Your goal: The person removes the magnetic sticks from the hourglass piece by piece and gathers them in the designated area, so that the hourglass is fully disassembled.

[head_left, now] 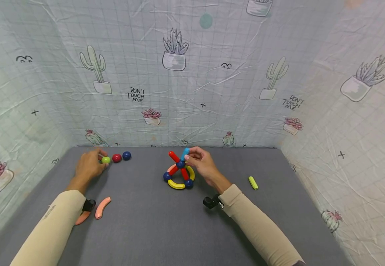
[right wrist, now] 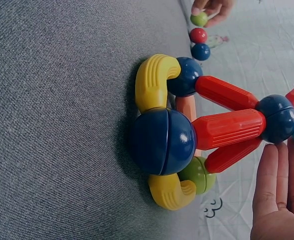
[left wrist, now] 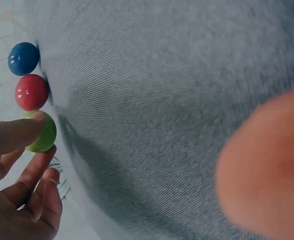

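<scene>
Grey fabric is covering the table (head_left: 152,229), with a cactus-print cloth backdrop (head_left: 192,74) filling the upper half of the head view. Left of centre, the left hand (head_left: 87,167) is pinching a green ball (head_left: 106,160) between thumb and fingertips; a red ball (head_left: 116,158) and a blue ball (head_left: 126,155) are lying in a row just to its right. At centre, the right hand (head_left: 203,164) is gripping a light blue rod (head_left: 184,154) with curled fingers, at the top of a toy structure (head_left: 180,173) of red rods, dark blue balls and yellow curved pieces. Toward the lower left, two salmon curved pieces (head_left: 102,207) are lying beside the left sleeve. Right of centre, a lime-green rod (head_left: 253,183) is resting alone.
</scene>
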The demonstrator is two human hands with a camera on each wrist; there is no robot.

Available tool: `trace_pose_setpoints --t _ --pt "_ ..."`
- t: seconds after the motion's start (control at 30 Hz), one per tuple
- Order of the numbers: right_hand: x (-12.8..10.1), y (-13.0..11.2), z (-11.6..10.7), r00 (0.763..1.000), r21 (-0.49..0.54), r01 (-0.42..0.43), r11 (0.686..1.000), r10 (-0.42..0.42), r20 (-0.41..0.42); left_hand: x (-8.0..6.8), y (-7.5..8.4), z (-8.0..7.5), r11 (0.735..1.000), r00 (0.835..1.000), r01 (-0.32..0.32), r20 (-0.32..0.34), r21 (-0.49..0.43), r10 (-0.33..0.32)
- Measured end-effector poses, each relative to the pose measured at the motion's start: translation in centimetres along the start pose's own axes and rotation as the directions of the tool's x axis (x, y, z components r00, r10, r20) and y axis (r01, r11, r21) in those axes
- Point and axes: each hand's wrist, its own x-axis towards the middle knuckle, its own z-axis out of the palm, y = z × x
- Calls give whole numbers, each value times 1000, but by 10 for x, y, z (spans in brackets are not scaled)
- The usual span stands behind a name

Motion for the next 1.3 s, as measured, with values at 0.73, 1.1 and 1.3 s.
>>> trace_pose_setpoints --t 0.73,1.1,1.3 --pt "1 -1 0 1000 -39 0 999 0 -6 -17 61 7 973 953 -216 -231 -79 193" --pt "0 -2 0 999 -60 30 998 -30 -10 -39 139 29 914 964 -264 -100 -308 245" --pt "1 -2 1 1000 -37 25 999 -26 -14 -47 167 46 868 963 -258 -41 -423 266"
